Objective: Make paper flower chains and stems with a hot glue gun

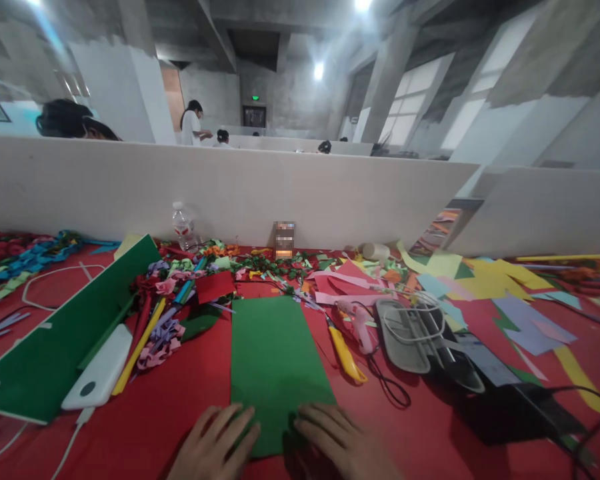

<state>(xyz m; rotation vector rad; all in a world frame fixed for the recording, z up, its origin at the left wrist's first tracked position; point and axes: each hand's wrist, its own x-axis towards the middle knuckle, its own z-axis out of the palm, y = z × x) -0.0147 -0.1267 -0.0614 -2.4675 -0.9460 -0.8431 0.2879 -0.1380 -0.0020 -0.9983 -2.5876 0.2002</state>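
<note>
A green sheet of paper (277, 360) lies flat on the red table (165, 400) in front of me. My left hand (220, 440) rests on its near left edge, fingers stretched out. Across from it, my right hand (333, 437) lies over the near right edge, fingers extended and slightly blurred. Neither hand grips anything. Just right of the sheet are a yellow-handled utility knife (345, 353) and a pink glue gun (360, 327) with a black cord.
At left, a green board (40, 367) leans behind a white power strip (100, 370) beside paper flowers (160, 343). To the right lie a grey tray (403, 337), a phone (490, 360) and coloured paper scraps (535, 327). A plastic bottle (183, 227) stands by the white partition (230, 183).
</note>
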